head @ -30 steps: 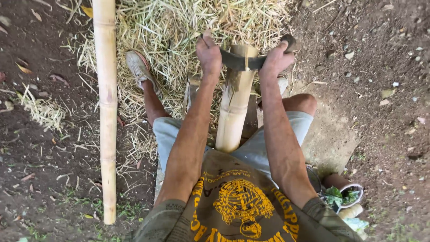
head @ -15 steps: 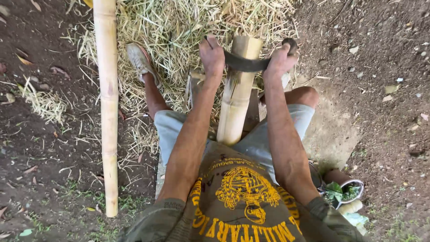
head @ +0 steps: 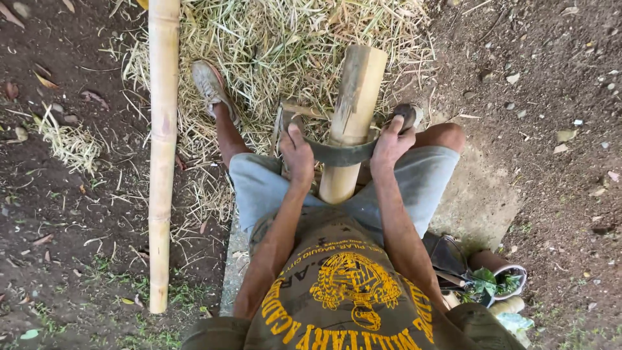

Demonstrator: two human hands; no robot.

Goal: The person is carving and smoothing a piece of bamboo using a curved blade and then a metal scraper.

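A thick bamboo pole (head: pixel 353 110) lies between my knees, pointing away from me, with a scraped pale strip along its top. A curved dark blade (head: pixel 340 153) lies across the pole close to my lap. My left hand (head: pixel 297 152) grips the blade's left end. My right hand (head: pixel 392 139) grips its right handle. Both arms are bent and drawn in toward my body. I sit with grey shorts, my left foot in a worn shoe (head: pixel 210 87) on the shavings.
A long bamboo pole (head: pixel 162 149) lies on the dirt to my left. Pale bamboo shavings (head: pixel 278 45) pile ahead of me. A dark bag (head: pixel 447 256) and a small pot with green leaves (head: pixel 495 282) sit at my right hip.
Both hands have pulled the blade along the pole toward my body. More of the pole now shows beyond the blade.
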